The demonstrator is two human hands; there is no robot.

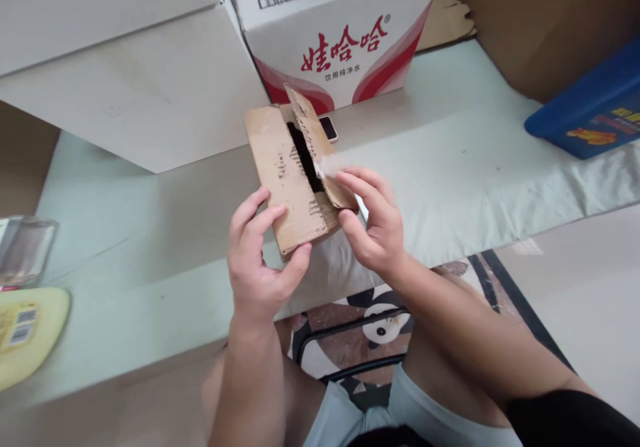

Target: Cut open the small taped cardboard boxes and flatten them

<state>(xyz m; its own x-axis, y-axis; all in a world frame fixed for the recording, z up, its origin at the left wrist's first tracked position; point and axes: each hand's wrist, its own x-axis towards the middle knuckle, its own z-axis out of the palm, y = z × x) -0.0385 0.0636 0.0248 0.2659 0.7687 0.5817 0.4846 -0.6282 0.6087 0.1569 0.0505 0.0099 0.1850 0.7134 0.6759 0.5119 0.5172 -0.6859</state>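
Observation:
I hold a small worn brown cardboard box [283,174] above the pale green cloth-covered surface [450,167]. My left hand [257,260] grips its near left corner, thumb under, fingers on top. My right hand [373,220] pinches the raised right flap near its torn edge. The flap stands lifted, showing a dark opening in the box's middle. A phone [329,128] lies on the cloth just behind the box, mostly hidden.
A white carton with red lettering [340,27] stands behind, next to a large white box [125,67]. A blue box [595,110] lies at right, a yellow item [27,334] and a clear container [23,250] at left. A panda-patterned stool seat [350,340] shows between my legs.

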